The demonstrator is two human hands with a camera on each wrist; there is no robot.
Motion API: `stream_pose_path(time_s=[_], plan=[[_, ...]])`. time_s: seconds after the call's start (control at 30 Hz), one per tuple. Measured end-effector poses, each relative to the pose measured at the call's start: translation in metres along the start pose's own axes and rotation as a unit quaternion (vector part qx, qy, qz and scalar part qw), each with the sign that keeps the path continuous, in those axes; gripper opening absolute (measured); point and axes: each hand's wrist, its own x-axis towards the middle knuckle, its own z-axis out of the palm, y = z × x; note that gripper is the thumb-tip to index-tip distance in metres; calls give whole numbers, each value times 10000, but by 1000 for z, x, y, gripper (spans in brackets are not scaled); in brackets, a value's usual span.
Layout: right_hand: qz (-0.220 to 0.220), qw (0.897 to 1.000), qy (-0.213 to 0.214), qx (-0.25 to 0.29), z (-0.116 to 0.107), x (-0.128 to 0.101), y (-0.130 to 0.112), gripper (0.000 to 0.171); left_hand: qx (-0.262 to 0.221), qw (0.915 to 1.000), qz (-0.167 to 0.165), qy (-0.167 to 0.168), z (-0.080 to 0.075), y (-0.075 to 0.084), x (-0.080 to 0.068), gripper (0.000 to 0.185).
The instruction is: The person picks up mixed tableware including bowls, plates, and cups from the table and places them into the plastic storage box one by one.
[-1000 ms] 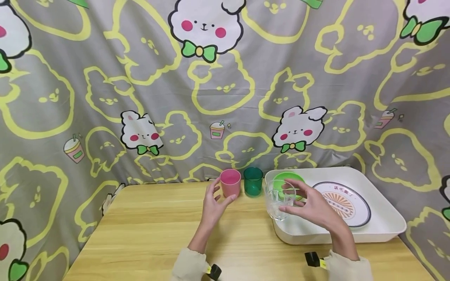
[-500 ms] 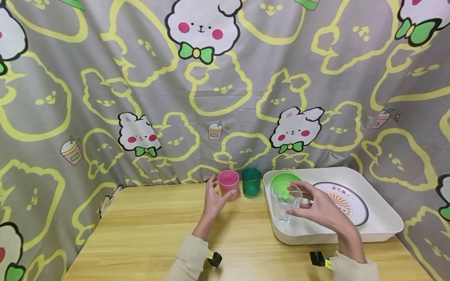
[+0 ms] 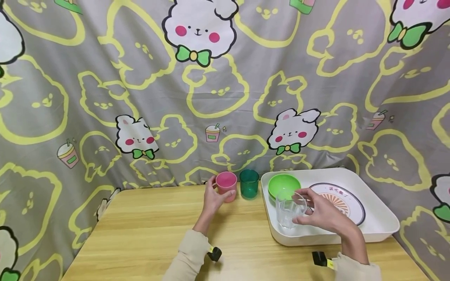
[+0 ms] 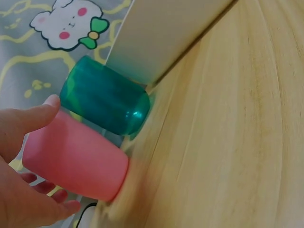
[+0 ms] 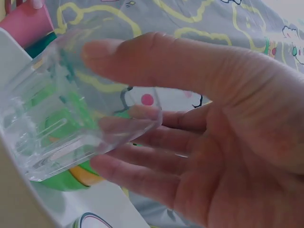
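Note:
My left hand (image 3: 215, 197) grips the pink cup (image 3: 226, 185) standing at the back of the wooden table; in the left wrist view thumb and fingers wrap the pink cup (image 4: 76, 159). A dark green cup (image 3: 249, 183) stands right beside it, also seen as the green cup (image 4: 105, 99). My right hand (image 3: 318, 212) holds a clear glass (image 3: 288, 210) upright at the front left of the white tray (image 3: 379, 224). In the right wrist view the thumb lies over the clear glass (image 5: 71, 109), fingers on its far side.
In the tray a green bowl (image 3: 284, 184) sits behind the glass and a patterned plate (image 3: 342, 201) lies to its right. A cartoon-print curtain (image 3: 225, 89) hangs close behind the table. The table (image 3: 140, 234) spreads bare wood at left and front.
My right hand has lowered the clear glass from above the tray's left edge down into the tray. My left hand has closed round the pink cup.

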Motion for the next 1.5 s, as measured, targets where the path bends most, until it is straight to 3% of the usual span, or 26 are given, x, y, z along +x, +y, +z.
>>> stream_pose_path(time_s=[0.3, 0.67, 1.03, 1.5], plan=[[217, 9986, -411, 237, 4, 1, 11, 82, -53, 10000, 24, 45, 2, -4, 0, 85], [307, 9982, -477, -168, 11, 6, 18, 81, -18, 9998, -111, 146, 1, -5, 4, 74], [404, 9965, -732, 80, 12, 3, 20, 78, 112, 9999, 28, -21, -2, -3, 5, 71], [353, 9918, -963, -766, 2, 3, 7, 86, 237, 9994, 106, -221, -5, -4, 6, 70]])
